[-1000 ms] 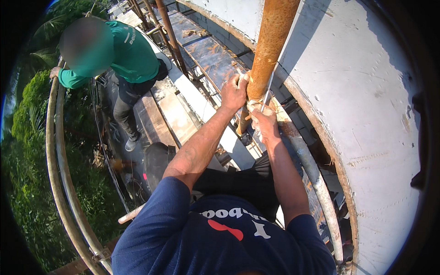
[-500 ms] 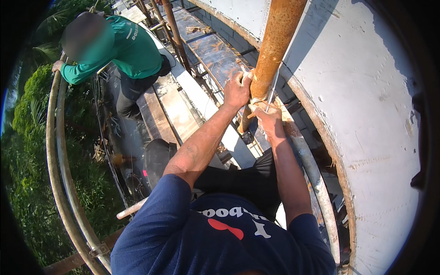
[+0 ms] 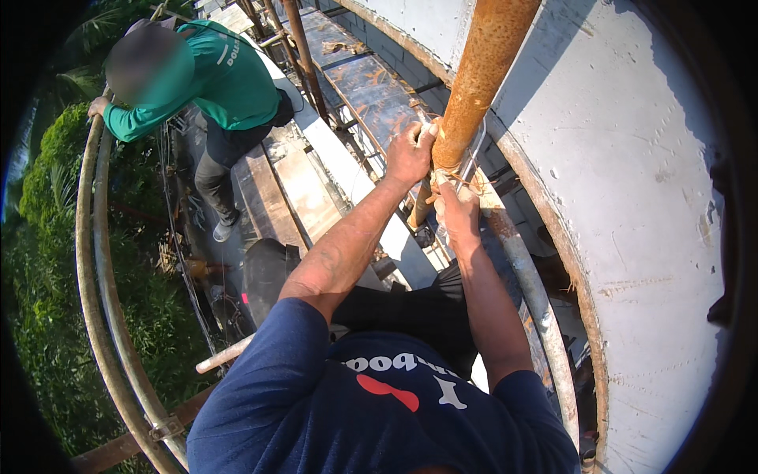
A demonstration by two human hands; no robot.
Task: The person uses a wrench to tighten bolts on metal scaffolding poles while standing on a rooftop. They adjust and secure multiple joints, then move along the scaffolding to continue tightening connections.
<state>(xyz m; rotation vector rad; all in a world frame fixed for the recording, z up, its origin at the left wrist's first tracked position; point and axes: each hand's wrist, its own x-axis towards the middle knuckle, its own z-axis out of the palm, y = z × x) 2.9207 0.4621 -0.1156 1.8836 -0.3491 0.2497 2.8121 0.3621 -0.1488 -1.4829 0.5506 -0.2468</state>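
Note:
A rusty orange upright pipe (image 3: pixel 482 75) rises in front of me beside a curved white concrete wall (image 3: pixel 632 182). My left hand (image 3: pixel 410 152) grips this pipe from the left, just above a tie of thin wire (image 3: pixel 456 180) wrapped around it. My right hand (image 3: pixel 456 215) sits right below, fingers closed on the wire where the pipe meets a grey horizontal rail (image 3: pixel 533 292). A thin metal rod (image 3: pixel 472 158) runs up along the pipe's right side.
Wooden scaffold planks (image 3: pixel 284 189) stretch ahead under me. A person in a green shirt (image 3: pixel 221 75) crouches on them at the far left, one hand on the curved outer guard rail (image 3: pixel 95 300). Green trees (image 3: pixel 39 261) lie far below. More rusty uprights (image 3: pixel 304 55) stand beyond.
My view has shifted slightly, with the pipe and the other person sliding a little right. Both hands stay at the wire tie; my left hand has crept slightly higher on the pipe.

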